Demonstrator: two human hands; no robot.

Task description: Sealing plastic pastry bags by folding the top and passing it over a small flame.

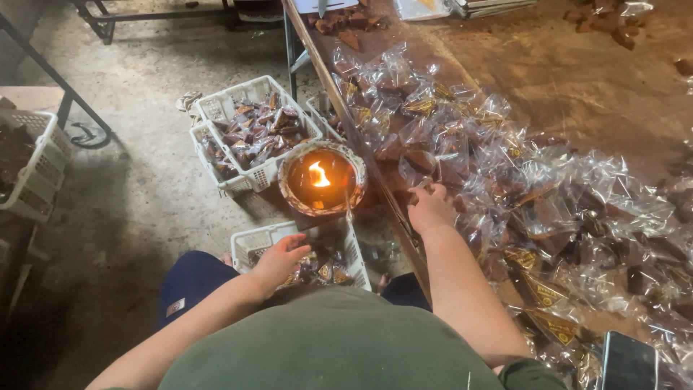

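While a flame (318,174) burns at centre frame, the left hand (278,258) hovers open-fingered over a white basket (254,240); the right hand (429,208), fingers curled, grips a cellophane packet (413,189).

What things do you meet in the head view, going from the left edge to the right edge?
White basket at the left edge → left hand → small flame in a round holder → right hand → clear-wrapped brown pieces on the table.
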